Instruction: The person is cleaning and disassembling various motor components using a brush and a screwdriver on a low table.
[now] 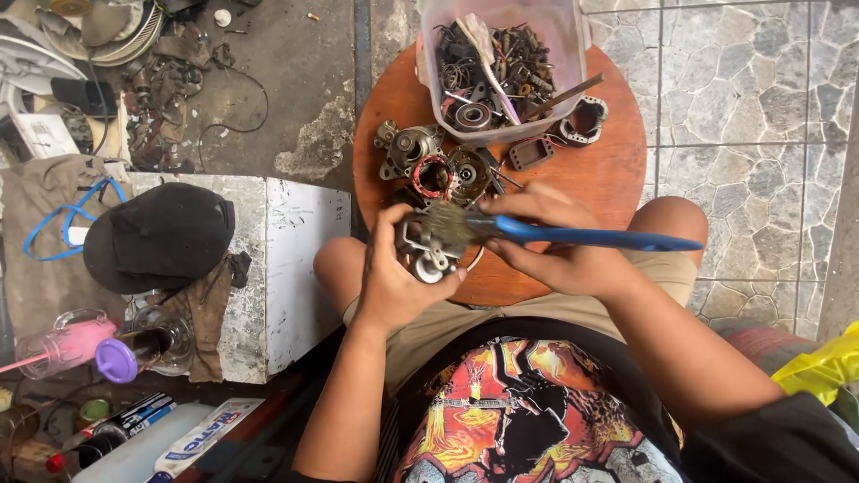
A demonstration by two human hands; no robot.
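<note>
— Hands first: what is each one holding?

— Left hand (pixel 394 277) is curled tight around a small grey metal motor part (pixel 428 249), palm under it, fingers closed on its far side, so the part sits steady just above the near edge of the round reddish-brown wooden tabletop (pixel 608 170). Right hand (pixel 559 241) is closed around a blue-handled wire brush (pixel 501 228); the handle runs out to the right over the wrist, and the bristle head lies on top of the part.

— Why hold it that way?

— By my reading, the cupped left hand braces the part against the push of the brush, and keeping it over the tabletop's near edge lets grit fall away from the lap.

— What else sits on that tabletop?

— At its far edge stands a clear plastic tub (pixel 501 67) full of dark springs, bearings and scrap. Between the tub and the hands lie a metal housing with a red winding ring (pixel 436 174) and, right of the tub, a small grey casting (pixel 586 121).

— And off the tabletop?

— Left of it, a white block (pixel 295 259) carries a black cap (pixel 157 237).
</note>
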